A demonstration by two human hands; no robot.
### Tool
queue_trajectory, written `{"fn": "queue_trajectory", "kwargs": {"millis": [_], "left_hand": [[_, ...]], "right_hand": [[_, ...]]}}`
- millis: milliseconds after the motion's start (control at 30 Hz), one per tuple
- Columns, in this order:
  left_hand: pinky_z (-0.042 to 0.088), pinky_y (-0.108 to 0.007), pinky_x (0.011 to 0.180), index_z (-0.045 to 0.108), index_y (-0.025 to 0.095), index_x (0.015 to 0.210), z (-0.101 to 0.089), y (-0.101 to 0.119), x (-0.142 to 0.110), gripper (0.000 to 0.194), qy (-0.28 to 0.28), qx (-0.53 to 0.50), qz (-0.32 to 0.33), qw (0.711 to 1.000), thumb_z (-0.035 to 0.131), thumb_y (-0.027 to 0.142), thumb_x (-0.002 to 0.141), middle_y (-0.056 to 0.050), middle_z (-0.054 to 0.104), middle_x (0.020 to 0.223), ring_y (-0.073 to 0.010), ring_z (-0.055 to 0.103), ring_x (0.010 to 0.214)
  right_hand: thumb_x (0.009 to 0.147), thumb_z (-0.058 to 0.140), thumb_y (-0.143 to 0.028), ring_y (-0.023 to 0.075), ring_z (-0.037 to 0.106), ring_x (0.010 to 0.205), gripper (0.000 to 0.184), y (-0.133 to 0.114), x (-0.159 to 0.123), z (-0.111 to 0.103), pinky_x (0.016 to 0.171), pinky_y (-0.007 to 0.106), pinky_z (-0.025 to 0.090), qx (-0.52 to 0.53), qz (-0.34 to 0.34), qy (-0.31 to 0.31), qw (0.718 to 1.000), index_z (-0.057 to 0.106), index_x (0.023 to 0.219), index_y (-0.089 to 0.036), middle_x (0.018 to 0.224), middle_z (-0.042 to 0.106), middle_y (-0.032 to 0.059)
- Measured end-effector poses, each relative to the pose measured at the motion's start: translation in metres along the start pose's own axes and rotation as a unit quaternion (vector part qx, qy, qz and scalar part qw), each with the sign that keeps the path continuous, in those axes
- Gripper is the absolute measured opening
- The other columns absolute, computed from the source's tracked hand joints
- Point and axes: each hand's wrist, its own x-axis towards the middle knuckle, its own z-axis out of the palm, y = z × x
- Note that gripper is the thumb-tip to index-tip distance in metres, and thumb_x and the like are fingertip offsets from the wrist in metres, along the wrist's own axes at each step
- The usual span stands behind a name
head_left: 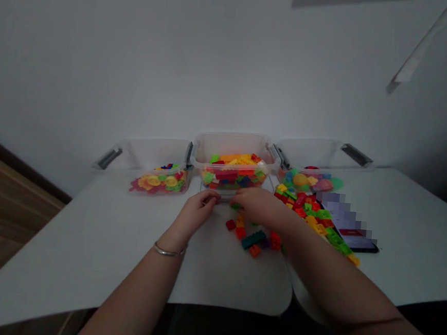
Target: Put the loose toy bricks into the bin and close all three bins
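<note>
From my end I take the middle box [229,143] as my landmark; it is one of three clear boxes in a row on the white bench [131,253]. Just left of it, the left box [155,152] holds mostly yellow, red and green pieces, some of them blue. In front of the middle box I see the left hand [197,210], one bracelet [167,252] on its wrist, thumb and fingers bent nearly together; whether anything sits between them I can't make out. The middle box holds a heap of blocks in yellow, red, orange, green and blue.

Nearer me than the middle box lie loose blocks. I count one dark red block [230,225], one long teal block [254,239] and one purple block [265,243]; the orange ones overlap too much for a sure count. The teal block's long axis runs slantwise, its left end nearer me and its right end nearer the boxes. The right hand [257,203], before the right half of the middle box, has its fingers curled down over a green block [236,205]; I can't see whether they grip it.

Right and forward of the middle box, a crowded pile of blocks [312,221] stretches diagonally toward me, its long axis along one tablet [345,223]. Just right of the middle box, the right box [312,153] holds rounded, colourful pieces.
</note>
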Motion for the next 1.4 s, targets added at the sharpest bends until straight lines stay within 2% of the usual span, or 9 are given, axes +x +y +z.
{"fn": "queue_trajectory", "kwargs": {"millis": [100,200,500,800,1033,1133,1200,1300,1400], "left_hand": [[0.052,-0.032,0.079,0.068,0.018,0.091,-0.001,0.002,-0.001,0.022,-0.007,0.002,0.001,1.0,0.049,0.027,0.083,-0.006,0.072,0.088,-0.0201,0.067,0.085],[0.052,-0.032,0.078,0.068,0.018,0.091,-0.001,0.002,0.0,0.023,-0.013,-0.001,-0.006,1.0,0.049,0.028,0.083,-0.006,0.073,0.088,-0.0204,0.067,0.084],[0.052,-0.031,0.077,0.068,0.018,0.092,0.0,-0.003,0.001,0.024,-0.014,-0.005,-0.013,1.0,0.05,0.029,0.082,-0.006,0.072,0.087,-0.0201,0.067,0.083],[0.052,-0.032,0.077,0.067,0.018,0.092,0.0,-0.001,0.001,0.024,-0.017,0.002,-0.012,1.0,0.049,0.03,0.083,-0.006,0.072,0.087,-0.0205,0.067,0.083],[0.051,-0.033,0.077,0.067,0.018,0.091,0.0,0.0,0.0,0.024,-0.017,0.013,-0.004,1.0,0.049,0.032,0.083,-0.006,0.072,0.087,-0.0207,0.067,0.083],[0.051,-0.033,0.079,0.067,0.018,0.092,-0.001,0.0,0.0,0.024,-0.018,0.012,-0.005,1.0,0.048,0.031,0.083,-0.006,0.072,0.088,-0.0209,0.067,0.085],[0.051,-0.032,0.079,0.067,0.018,0.092,-0.001,0.001,-0.001,0.024,-0.02,0.011,-0.005,1.0,0.048,0.03,0.083,-0.006,0.072,0.089,-0.0208,0.067,0.086],[0.051,-0.032,0.079,0.068,0.018,0.093,-0.002,0.003,-0.002,0.024,-0.017,0.016,-0.006,1.0,0.048,0.03,0.083,-0.006,0.073,0.089,-0.0206,0.067,0.086],[0.052,-0.032,0.079,0.068,0.019,0.094,-0.002,0.003,-0.002,0.025,-0.011,0.021,-0.009,1.0,0.048,0.031,0.084,-0.005,0.073,0.088,-0.0205,0.067,0.085]], "right_hand": [[0.088,0.052,-0.015,0.0249,0.069,0.09,0.025,0.0,0.004,0.007,0.073,0.031,0.051,-0.038,0.03,-0.008,0.999,0.071,0.103,-0.018,0.1,0.074,0.0105],[0.089,0.055,-0.026,0.0261,0.069,0.091,0.022,0.001,0.006,0.008,0.073,0.031,0.051,-0.042,0.06,-0.011,0.997,0.071,0.102,-0.016,0.1,0.074,0.0125],[0.09,0.051,-0.032,0.0261,0.07,0.089,0.026,0.003,0.007,0.007,0.072,0.033,0.051,-0.053,0.125,-0.019,0.99,0.074,0.099,-0.023,0.094,0.075,0.0109],[0.087,0.052,-0.027,0.0253,0.069,0.082,0.021,0.003,0.005,0.009,0.065,0.031,0.048,0.012,0.141,-0.016,0.99,0.07,0.095,-0.022,0.09,0.074,0.0081],[0.084,0.054,-0.022,0.0243,0.069,0.086,0.021,0.007,0.006,0.012,0.067,0.03,0.047,0.026,0.126,-0.017,0.992,0.07,0.098,-0.021,0.095,0.074,0.0085],[0.085,0.056,-0.022,0.0227,0.068,0.087,0.021,0.007,0.002,0.003,0.07,0.029,0.047,0.04,0.098,0.024,0.994,0.07,0.1,-0.022,0.097,0.074,0.007],[0.085,0.057,-0.023,0.0207,0.067,0.087,0.022,0.008,-0.003,-0.007,0.072,0.028,0.047,0.061,0.08,0.077,0.992,0.07,0.102,-0.024,0.098,0.074,0.005],[0.087,0.056,-0.022,0.0185,0.066,0.088,0.024,0.015,-0.013,-0.022,0.077,0.029,0.048,0.098,0.048,0.207,0.972,0.069,0.106,-0.024,0.103,0.073,0.0037],[0.09,0.05,-0.02,0.0195,0.064,0.099,0.026,0.028,-0.02,-0.033,0.085,0.032,0.049,0.124,0.034,0.348,0.929,0.069,0.108,-0.022,0.11,0.07,0.0062]]}}
